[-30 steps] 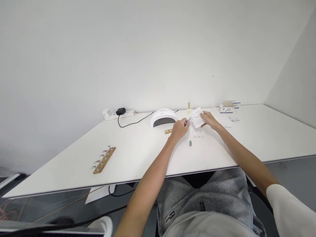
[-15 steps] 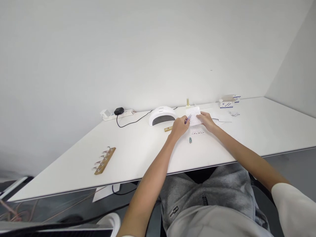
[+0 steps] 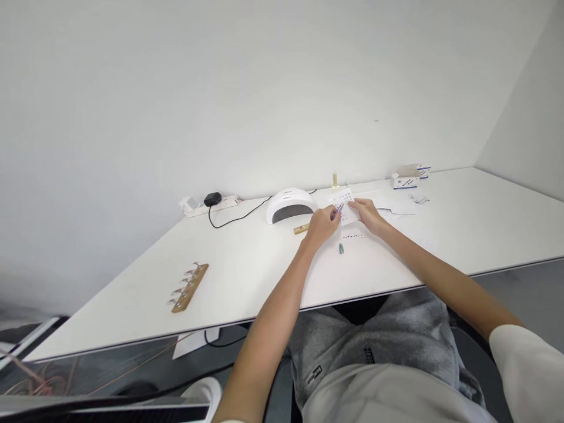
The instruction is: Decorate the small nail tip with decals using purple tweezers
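Note:
My left hand (image 3: pixel 323 224) is closed around purple tweezers (image 3: pixel 337 210), their tips against a white sticker sheet (image 3: pixel 346 200) with small printed marks. At the sheet's right edge, my right hand (image 3: pixel 366 214) pinches it, holding it tilted above the table. Below lies another sheet with a row of small dark and red marks (image 3: pixel 353 236). A small teal clip-like piece (image 3: pixel 341 248) rests in front of it. Beside my left hand, a short wooden stick (image 3: pixel 301 229) is partly hidden.
A white nail lamp (image 3: pixel 291 201) stands behind my left hand, its cable running to a power strip (image 3: pixel 225 203). Front left lies a wooden strip with clear nail tips (image 3: pixel 190 288). A small bottle (image 3: pixel 335 180) and opened boxes (image 3: pixel 406 177) stand along the wall.
The sheet's printed marks now look larger and bluer, as though another face or sheet shows. The tweezers' tips have shifted slightly right over it. Both hands keep their hold.

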Demonstrator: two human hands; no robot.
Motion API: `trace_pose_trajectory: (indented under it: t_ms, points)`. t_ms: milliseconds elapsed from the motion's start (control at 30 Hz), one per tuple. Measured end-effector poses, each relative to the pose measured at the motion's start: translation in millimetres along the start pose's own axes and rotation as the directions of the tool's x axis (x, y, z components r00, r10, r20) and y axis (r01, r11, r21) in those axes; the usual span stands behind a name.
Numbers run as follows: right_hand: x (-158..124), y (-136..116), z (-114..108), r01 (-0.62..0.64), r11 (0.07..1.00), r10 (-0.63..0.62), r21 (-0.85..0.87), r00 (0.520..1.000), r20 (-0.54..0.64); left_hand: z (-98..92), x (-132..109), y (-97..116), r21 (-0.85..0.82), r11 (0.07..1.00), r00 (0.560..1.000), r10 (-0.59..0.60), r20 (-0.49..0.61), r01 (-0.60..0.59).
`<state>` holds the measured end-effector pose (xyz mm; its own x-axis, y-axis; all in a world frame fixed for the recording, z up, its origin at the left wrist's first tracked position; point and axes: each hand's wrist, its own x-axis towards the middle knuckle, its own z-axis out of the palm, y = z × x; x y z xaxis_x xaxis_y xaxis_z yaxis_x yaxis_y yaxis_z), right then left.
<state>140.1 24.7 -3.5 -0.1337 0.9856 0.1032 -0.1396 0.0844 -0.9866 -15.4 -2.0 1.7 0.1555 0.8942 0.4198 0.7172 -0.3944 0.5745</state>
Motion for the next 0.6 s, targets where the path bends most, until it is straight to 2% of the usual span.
trace_pose_trajectory:
  t_ms: [267, 600]
  points:
    - [-3.2, -1.1, 0.8, 0.096, 0.995, -0.096, -0.015, 0.995, 0.031, 0.5, 1.4, -1.3, 0.027, 1.0, 1.0, -0.009, -0.022, 0.009]
    - [-4.9, -3.7, 3.0, 0.123, 0.992, -0.123, -0.014, 0.992, 0.02, -1.7, 1.4, 1.6, 0.082, 0.997, 1.0, -0.01, -0.022, 0.012]
